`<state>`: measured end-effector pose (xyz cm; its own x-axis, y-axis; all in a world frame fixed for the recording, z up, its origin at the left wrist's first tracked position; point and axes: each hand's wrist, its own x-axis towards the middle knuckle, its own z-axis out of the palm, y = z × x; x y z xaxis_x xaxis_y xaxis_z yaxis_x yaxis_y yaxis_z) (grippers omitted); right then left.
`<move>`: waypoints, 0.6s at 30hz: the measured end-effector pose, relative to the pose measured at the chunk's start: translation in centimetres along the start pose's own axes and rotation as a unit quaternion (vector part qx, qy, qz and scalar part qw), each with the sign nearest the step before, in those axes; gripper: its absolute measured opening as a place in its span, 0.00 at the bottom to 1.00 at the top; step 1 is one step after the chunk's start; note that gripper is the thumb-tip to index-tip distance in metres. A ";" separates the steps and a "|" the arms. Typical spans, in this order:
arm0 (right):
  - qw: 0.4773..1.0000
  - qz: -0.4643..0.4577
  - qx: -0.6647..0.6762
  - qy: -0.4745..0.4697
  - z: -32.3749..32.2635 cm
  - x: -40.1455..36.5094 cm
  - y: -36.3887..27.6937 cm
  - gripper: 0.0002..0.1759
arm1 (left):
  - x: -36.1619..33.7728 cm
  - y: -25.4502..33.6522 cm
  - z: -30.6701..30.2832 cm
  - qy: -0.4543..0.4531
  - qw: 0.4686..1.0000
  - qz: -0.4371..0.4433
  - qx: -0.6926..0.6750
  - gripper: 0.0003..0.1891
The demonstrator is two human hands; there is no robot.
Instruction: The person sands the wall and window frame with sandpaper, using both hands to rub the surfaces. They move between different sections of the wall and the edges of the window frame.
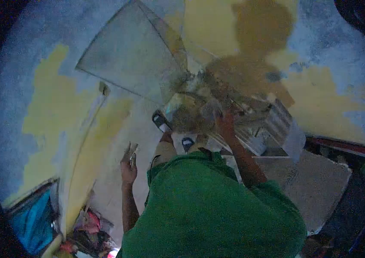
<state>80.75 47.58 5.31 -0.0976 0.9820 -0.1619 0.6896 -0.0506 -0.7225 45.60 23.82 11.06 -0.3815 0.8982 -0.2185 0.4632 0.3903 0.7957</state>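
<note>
My left hand (pixel 129 168) is low on the left, in front of the pale floor. Its fingers close around a small, light, flat-ended piece (pixel 134 147), too dim to name. On the other side, my right hand (pixel 224 120) reaches forward over a cluttered patch near my feet. A greyish, blurred thing (pixel 210 109) is at its fingertips; I cannot make out whether the hand grips it. Just beyond my feet lies a rounded, dusty brown heap or container (pixel 186 112), its edges smeared.
Patchy yellow and grey-blue wall (pixel 49 99) rises ahead, with a large pale panel (pixel 131 51) on it. To the right are a striped light object (pixel 279 122) and a flat brown board (pixel 320 182). Blue cloth (pixel 34 221) and coloured items (pixel 90 221) lie lower left.
</note>
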 end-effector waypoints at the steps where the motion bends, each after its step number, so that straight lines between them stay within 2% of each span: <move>1: 0.999 -0.037 -0.006 0.025 2.2 0.7 2.5 0.22 | 1.9 -0.3 -0.7 -0.027 1.000 0.011 0.005 0.18; 2: 0.996 -0.077 -0.013 0.052 3.3 1.9 3.1 0.22 | 3.9 -1.4 -0.9 -0.024 0.997 0.069 0.020 0.18; 3: 0.994 -0.087 -0.012 0.066 3.2 2.8 1.1 0.22 | 6.0 -1.1 -1.6 -0.018 0.996 0.085 0.018 0.18; 5: 0.990 -0.060 -0.130 0.004 3.3 3.9 -3.0 0.21 | 9.8 0.1 -2.9 -0.044 0.997 0.055 0.008 0.17; 6: 0.990 -0.064 -0.128 0.018 3.6 4.6 -2.1 0.21 | 11.1 1.5 -3.7 -0.038 0.996 0.078 0.000 0.17; 7: 0.940 -0.235 -0.231 0.082 4.3 6.0 0.9 0.21 | 12.8 1.6 -4.4 -0.038 0.995 0.090 -0.001 0.17; 8: 0.847 -0.394 -0.329 0.141 4.4 6.8 2.6 0.21 | 13.7 1.6 -4.6 -0.041 0.994 0.102 0.017 0.17; 9: 0.843 -0.394 -0.333 0.152 3.3 7.4 -0.2 0.21 | 14.8 1.5 -4.6 -0.041 0.992 0.115 0.035 0.17; 10: 0.978 -0.157 -0.129 0.057 1.6 7.9 -7.0 0.21 | 17.5 0.6 -5.3 -0.046 0.990 0.128 0.031 0.17; 11: 0.989 0.096 0.099 -0.045 0.6 8.0 -10.8 0.21 | 19.2 -0.7 -5.9 -0.045 0.991 0.127 0.003 0.17; 12: 0.990 0.100 0.096 -0.036 1.1 8.2 -10.3 0.21 | 20.3 -1.6 -6.4 -0.046 0.991 0.123 -0.025 0.17; 14: 0.994 0.013 -0.102 0.043 2.8 8.2 -8.3 0.22 | 22.6 -1.8 -8.8 -0.052 0.990 0.131 -0.001 0.17; 15: 0.993 0.013 -0.103 0.054 2.8 8.3 -7.5 0.22 | 23.8 -1.9 -9.8 -0.047 0.989 0.137 0.030 0.17; 17: 0.955 -0.165 -0.236 0.069 2.6 8.0 -6.1 0.23 | 25.0 -3.6 -9.9 -0.039 0.984 0.170 0.020 0.17; 18: 0.954 -0.166 -0.238 0.078 2.7 7.7 -6.1 0.23 | 25.3 -3.4 -9.9 -0.045 0.987 0.150 0.035 0.17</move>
<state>73.83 54.92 6.62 -0.2844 0.9467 0.1512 0.8907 0.3193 -0.3236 26.44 43.23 8.40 -0.1473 0.9886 -0.0298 0.5993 0.1132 0.7925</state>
